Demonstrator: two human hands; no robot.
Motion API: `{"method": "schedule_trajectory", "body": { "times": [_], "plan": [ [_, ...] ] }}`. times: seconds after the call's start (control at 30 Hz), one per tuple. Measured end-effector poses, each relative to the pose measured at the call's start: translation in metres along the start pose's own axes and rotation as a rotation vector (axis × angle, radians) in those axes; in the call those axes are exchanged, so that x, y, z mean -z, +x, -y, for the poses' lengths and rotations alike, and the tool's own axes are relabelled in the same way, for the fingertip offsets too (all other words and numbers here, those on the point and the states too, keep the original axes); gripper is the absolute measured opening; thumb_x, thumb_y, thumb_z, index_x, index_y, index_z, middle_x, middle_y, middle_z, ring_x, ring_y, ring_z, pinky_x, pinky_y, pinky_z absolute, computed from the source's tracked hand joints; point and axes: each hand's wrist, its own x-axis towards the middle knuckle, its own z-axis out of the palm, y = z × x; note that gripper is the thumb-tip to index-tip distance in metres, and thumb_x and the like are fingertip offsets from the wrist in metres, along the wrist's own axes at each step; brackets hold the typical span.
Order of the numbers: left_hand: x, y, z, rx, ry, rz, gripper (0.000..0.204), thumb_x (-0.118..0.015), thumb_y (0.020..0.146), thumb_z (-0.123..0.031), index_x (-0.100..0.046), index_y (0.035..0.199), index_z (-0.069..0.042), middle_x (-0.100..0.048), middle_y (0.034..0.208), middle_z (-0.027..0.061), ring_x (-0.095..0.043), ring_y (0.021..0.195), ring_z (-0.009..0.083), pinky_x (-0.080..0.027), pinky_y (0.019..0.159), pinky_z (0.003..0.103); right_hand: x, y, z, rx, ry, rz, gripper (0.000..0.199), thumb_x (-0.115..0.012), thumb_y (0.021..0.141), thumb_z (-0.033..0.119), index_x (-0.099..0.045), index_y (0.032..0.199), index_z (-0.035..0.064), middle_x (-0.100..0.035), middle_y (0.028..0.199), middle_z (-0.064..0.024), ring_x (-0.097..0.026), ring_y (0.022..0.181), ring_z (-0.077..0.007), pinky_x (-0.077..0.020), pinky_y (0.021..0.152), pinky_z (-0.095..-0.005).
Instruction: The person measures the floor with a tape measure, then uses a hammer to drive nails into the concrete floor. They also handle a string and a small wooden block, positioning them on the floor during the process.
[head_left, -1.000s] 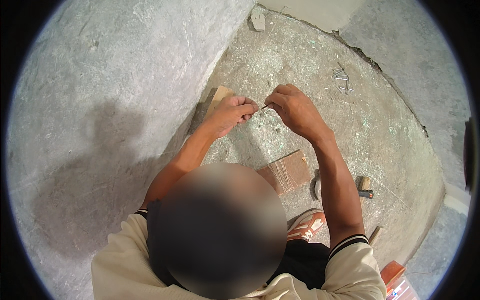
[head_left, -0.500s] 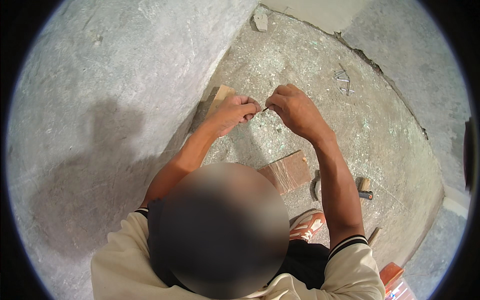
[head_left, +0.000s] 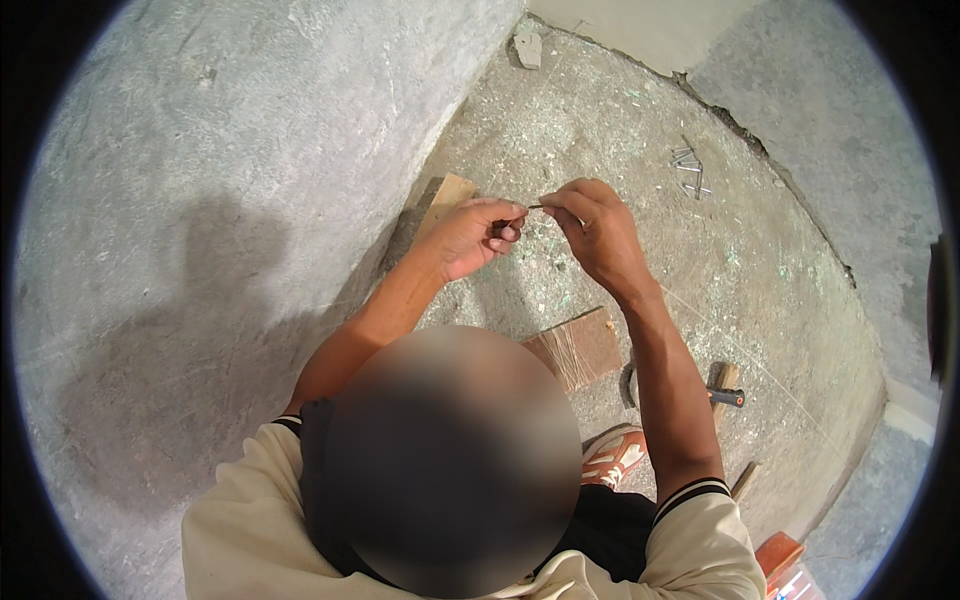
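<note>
My left hand (head_left: pixel 470 235) and my right hand (head_left: pixel 602 235) meet over the floor, fingertips nearly touching. A short, thin dark rod (head_left: pixel 535 206), nail-like, sticks out of my right thumb and finger pinch toward the left fingertips. My left thumb and forefinger are pressed together at its other end; what they grip is too small to make out. Beneath and beyond my left wrist, a light wooden block (head_left: pixel 447 197) lies against the wall. Nearer me is a brown board (head_left: pixel 578 350) wound with pale string.
Several silver nails (head_left: pixel 690 170) lie scattered at the far right. Beside my right forearm, a dark-handled tool (head_left: pixel 727 397) lies across a wood strip (head_left: pixel 724 378). A stone chunk (head_left: pixel 527 49) is in the far corner. Grey walls (head_left: pixel 200 150) border the rough floor; an orange object (head_left: pixel 778 555) is lower right.
My right hand has turned and moved slightly right and nearer me; the dark rod now lies almost level. The left fingers have shifted slightly, still pinched.
</note>
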Motion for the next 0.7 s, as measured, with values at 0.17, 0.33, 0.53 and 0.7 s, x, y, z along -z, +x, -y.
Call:
{"method": "schedule_trajectory", "body": {
  "times": [0.17,0.33,0.53,0.7],
  "plan": [
    [-0.003,0.0,0.0,0.034,-0.103,0.005,0.008,-0.065,0.098,-0.011,-0.064,0.098,-0.003,-0.059,0.089,0.0017,-0.051,0.074,0.008,-0.04,0.058,0.021,-0.004,-0.004,-0.001,-0.105,0.093,-0.043,0.014,-0.073,0.088,0.004,-0.077,0.101,0.0061,-0.073,0.094,-0.0113,-0.069,0.091,-0.031,-0.0538,0.08,-0.0405],
    [-0.002,0.002,0.003,0.045,-0.176,0.02,0.009,-0.065,0.099,-0.011,-0.065,0.099,-0.002,-0.06,0.089,0.0016,-0.053,0.075,0.008,-0.04,0.058,0.021,-0.01,-0.005,0.001,-0.199,0.175,-0.076,0.015,-0.073,0.089,0.004,-0.078,0.103,0.0055,-0.074,0.093,-0.0109,-0.071,0.087,-0.029,-0.0547,0.077,-0.0389],
    [-0.006,0.001,0.003,0.034,-0.211,0.037,0.011,-0.065,0.1,-0.012,-0.066,0.101,-0.001,-0.06,0.09,0.0013,-0.053,0.076,0.0078,-0.04,0.058,0.02,-0.017,-0.007,-0.001,-0.306,0.309,-0.121,0.015,-0.075,0.092,0.009,-0.077,0.105,0.0036,-0.076,0.096,-0.0111,-0.071,0.088,-0.0216,-0.0548,0.079,-0.0337],
    [-0.009,0.0,0.005,0.022,-0.243,0.062,0.01,-0.063,0.101,-0.012,-0.065,0.099,-0.002,-0.059,0.088,-0.0001,-0.052,0.077,0.007,-0.04,0.058,0.02,-0.021,-0.008,-0.007,-0.452,0.541,-0.115,0.017,-0.076,0.095,0.013,-0.077,0.107,0.0003,-0.077,0.1,-0.0083,-0.069,0.091,-0.0146,-0.0545,0.082,-0.0315]
  ]
}}
